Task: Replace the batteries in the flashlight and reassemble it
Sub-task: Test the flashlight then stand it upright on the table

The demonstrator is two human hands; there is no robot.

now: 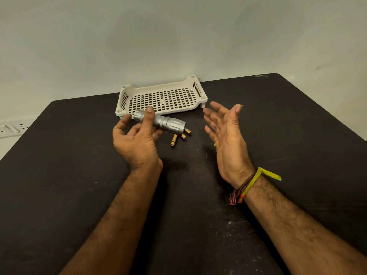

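Note:
My left hand (137, 139) holds a silver flashlight (168, 124) by its narrow tail end, above the table and roughly level, with the wide head pointing right. Three small orange batteries (174, 140) lie on the black table just below and behind the flashlight's head; one is partly hidden by it. My right hand (226, 132) hovers to the right of the flashlight, palm turned toward it, fingers spread, holding nothing. A yellow and red thread band sits on that wrist.
A white perforated plastic tray (161, 86) stands at the table's far edge against the wall, just behind the flashlight. The black table (278, 135) is scuffed and dusty. A white socket strip (12, 128) lies off the table's left edge.

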